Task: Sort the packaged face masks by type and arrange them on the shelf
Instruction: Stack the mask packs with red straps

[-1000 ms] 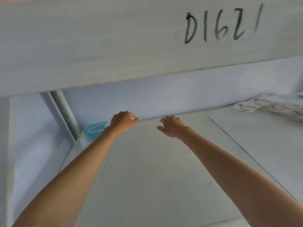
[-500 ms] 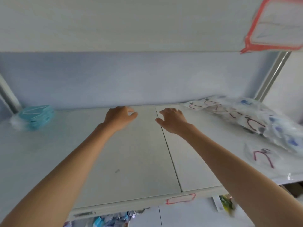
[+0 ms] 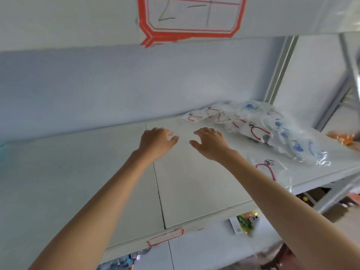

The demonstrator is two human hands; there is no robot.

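Observation:
A heap of clear-bagged face masks lies at the right end of the white shelf. Masks with red straps sit nearer the middle, masks with blue straps farther right. One red-strap mask packet lies alone near the shelf's front edge, beside my right forearm. My left hand and my right hand hover side by side over the bare shelf, fingers loosely curled, holding nothing. My right hand is a short way left of the heap.
A red-bordered label is stuck on the shelf board above. A smaller red label marks the shelf's front edge. A metal upright stands at the back right. Assorted packets sit on the shelf below.
The view has swung right and the blue mask packet at the far left has left the frame. Both hands shifted right toward the mask heap, still holding nothing.

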